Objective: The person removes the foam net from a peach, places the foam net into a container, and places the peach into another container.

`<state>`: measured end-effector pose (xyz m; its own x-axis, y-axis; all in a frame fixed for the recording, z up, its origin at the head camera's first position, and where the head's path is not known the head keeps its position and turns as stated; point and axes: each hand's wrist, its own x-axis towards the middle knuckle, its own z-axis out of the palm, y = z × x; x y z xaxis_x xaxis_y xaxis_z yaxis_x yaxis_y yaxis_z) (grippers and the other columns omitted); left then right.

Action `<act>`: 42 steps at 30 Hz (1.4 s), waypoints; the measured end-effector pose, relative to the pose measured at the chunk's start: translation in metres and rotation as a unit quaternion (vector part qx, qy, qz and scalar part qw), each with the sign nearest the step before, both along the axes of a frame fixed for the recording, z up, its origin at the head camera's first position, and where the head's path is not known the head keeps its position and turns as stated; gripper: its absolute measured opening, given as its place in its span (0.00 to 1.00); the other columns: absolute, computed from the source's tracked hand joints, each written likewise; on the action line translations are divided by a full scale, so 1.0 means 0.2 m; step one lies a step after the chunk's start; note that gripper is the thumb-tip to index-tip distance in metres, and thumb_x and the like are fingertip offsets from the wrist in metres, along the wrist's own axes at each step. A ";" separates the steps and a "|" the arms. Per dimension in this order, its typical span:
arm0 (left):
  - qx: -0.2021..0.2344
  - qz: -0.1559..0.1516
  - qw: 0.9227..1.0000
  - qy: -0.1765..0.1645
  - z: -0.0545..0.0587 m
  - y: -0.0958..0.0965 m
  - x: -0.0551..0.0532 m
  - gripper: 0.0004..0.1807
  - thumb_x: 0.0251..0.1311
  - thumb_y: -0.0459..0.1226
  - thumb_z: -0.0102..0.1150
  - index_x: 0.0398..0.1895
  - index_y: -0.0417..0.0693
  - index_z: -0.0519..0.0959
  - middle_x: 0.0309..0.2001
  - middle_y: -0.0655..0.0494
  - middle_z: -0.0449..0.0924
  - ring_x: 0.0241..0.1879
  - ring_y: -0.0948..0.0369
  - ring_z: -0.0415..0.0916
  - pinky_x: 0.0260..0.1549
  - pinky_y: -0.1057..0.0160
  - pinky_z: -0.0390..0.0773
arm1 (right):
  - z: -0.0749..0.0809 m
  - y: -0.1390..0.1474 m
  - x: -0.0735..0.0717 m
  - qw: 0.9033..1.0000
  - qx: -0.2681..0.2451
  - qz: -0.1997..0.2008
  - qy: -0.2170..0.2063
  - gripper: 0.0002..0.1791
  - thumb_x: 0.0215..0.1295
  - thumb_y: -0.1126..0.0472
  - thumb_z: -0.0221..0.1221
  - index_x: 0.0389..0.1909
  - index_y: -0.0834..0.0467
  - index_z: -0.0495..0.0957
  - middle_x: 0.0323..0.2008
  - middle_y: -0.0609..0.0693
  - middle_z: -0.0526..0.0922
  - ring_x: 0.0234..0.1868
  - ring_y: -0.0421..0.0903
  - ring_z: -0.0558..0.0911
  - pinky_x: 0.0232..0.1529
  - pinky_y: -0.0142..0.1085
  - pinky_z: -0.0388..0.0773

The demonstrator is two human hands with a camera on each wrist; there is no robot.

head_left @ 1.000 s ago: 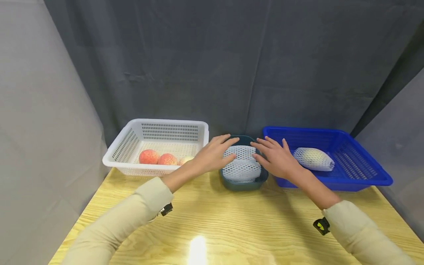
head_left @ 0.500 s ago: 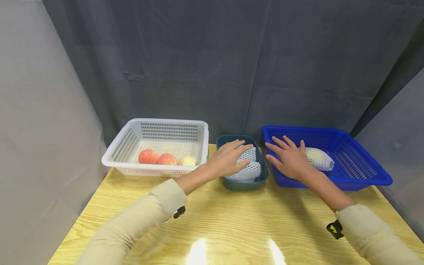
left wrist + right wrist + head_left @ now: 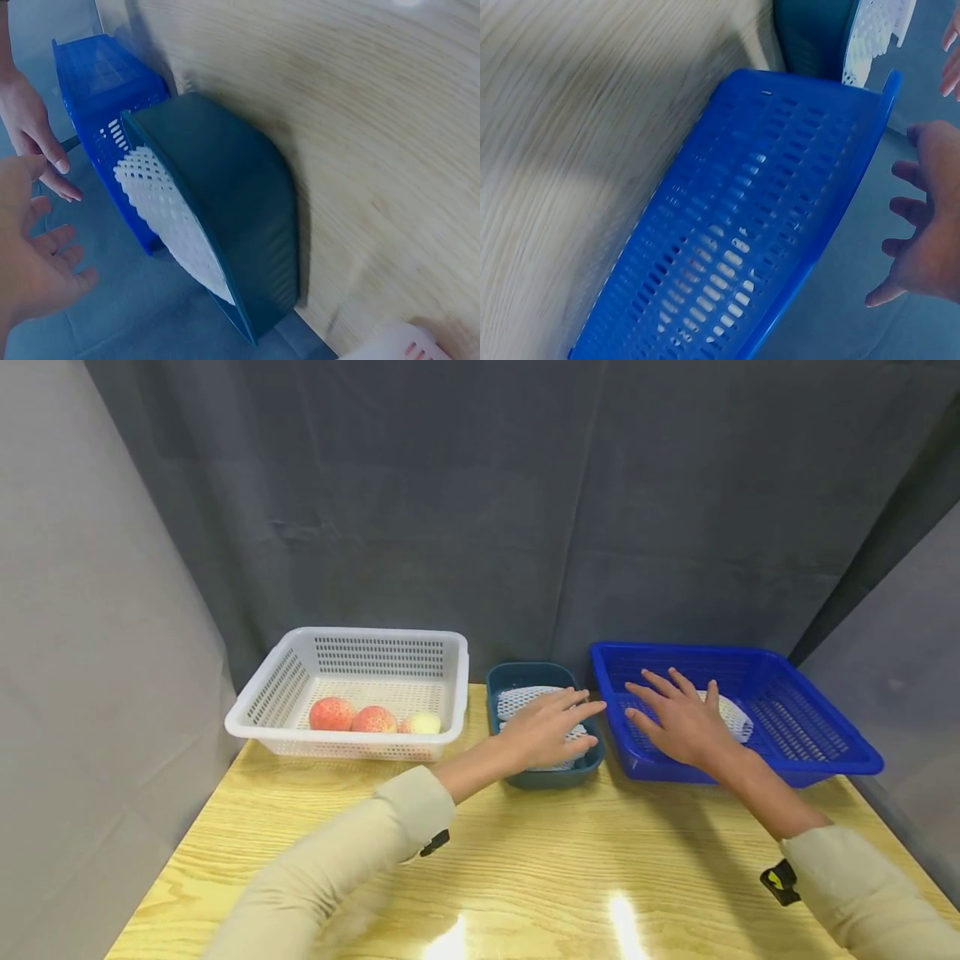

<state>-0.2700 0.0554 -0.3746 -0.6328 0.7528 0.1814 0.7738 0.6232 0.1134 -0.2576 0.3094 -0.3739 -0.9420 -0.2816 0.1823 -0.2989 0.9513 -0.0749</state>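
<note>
My left hand (image 3: pixel 546 730) hovers over the dark green bin (image 3: pixel 551 779) with its fingers spread and holds nothing. White foam net sleeves (image 3: pixel 517 700) lie inside that bin, partly hidden under the hand. Above the blue basket (image 3: pixel 817 727) hangs my right hand (image 3: pixel 684 724), fingers fanned out and nothing in it. Behind its wrist a pale fruit in a foam net (image 3: pixel 735 720) rests on the basket floor, half covered from view. In the left wrist view a foam net (image 3: pixel 169 206) shows at the bin's rim, with the left hand (image 3: pixel 37 262) above it.
A white basket (image 3: pixel 375 660) stands at the left with two red peaches (image 3: pixel 332 714) and a pale yellow fruit (image 3: pixel 422 723). All three containers sit along the back of the wooden table (image 3: pixel 480 852). A grey curtain (image 3: pixel 450 510) hangs behind them.
Both hands have moved to the right: the left from the bin's left side to over its middle, the right from the bin's right edge to over the blue basket. The containers stay put.
</note>
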 end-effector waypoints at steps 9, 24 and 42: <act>-0.039 -0.009 0.999 0.027 -0.03 0.13 0.01 0.30 0.76 0.54 0.43 0.78 0.62 0.59 0.76 0.55 0.57 0.75 0.56 0.52 0.72 0.59 0.53 | 0.00 0.07 0.02 1.000 0.006 -0.010 0.007 0.30 0.76 0.43 0.51 0.71 0.56 0.69 0.73 0.64 0.60 0.72 0.71 0.51 0.58 0.80 0.33; -0.045 -0.030 0.998 0.014 -0.09 0.28 -0.03 0.28 0.79 0.54 0.35 0.78 0.65 0.57 0.76 0.58 0.56 0.76 0.57 0.49 0.72 0.56 0.52 | 0.00 0.17 0.06 0.999 0.010 -0.028 0.016 0.28 0.76 0.45 0.53 0.67 0.59 0.73 0.71 0.66 0.62 0.71 0.72 0.53 0.57 0.81 0.31; -0.085 -0.026 0.996 0.027 -0.14 0.41 -0.04 0.26 0.79 0.55 0.31 0.77 0.73 0.57 0.76 0.62 0.55 0.76 0.60 0.45 0.73 0.54 0.49 | 0.00 0.24 0.10 0.999 0.018 -0.041 0.008 0.27 0.75 0.47 0.54 0.68 0.58 0.71 0.70 0.68 0.63 0.70 0.74 0.54 0.55 0.82 0.33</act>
<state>-0.2773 0.1373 -0.4029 -0.5853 0.8067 0.0816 0.8074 0.5891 -0.0320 -0.2372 0.3579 -0.3733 -0.9594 -0.2099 0.1886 -0.2202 0.9748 -0.0355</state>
